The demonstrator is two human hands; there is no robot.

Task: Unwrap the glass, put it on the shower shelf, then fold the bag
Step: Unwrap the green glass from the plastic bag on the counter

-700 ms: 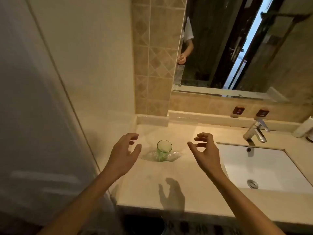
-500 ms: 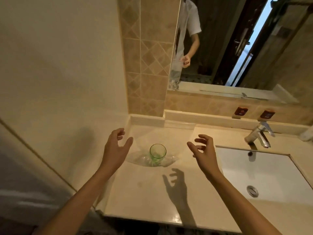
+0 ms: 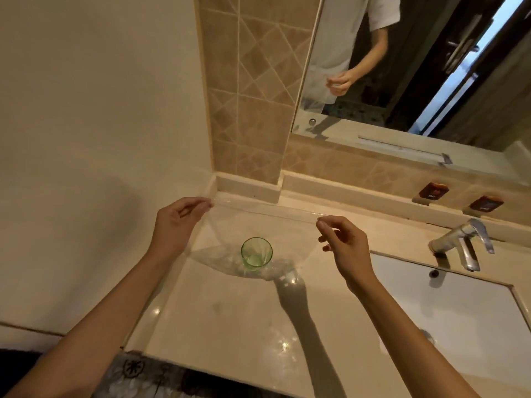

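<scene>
A small green glass point(image 3: 256, 252) stands upright on the beige counter point(image 3: 235, 317), left of the sink. A clear plastic bag point(image 3: 258, 225) is around it, its mouth stretched wide above the glass. My left hand point(image 3: 176, 225) pinches the bag's left top corner. My right hand point(image 3: 343, 244) pinches its right top corner. The bag's lower part lies crumpled on the counter around the glass base. No shower shelf is in view.
A white sink basin point(image 3: 459, 320) with a chrome tap point(image 3: 462, 242) lies to the right. A mirror point(image 3: 416, 61) hangs above the tiled backsplash and reflects a person's arm. A plain wall point(image 3: 100, 110) closes the left side. Two brown holders point(image 3: 434, 191) sit on the backsplash.
Both hands were open and apart beside the glass; now each pinches a top corner of the bag and holds it stretched up above the glass. The camera has moved closer.
</scene>
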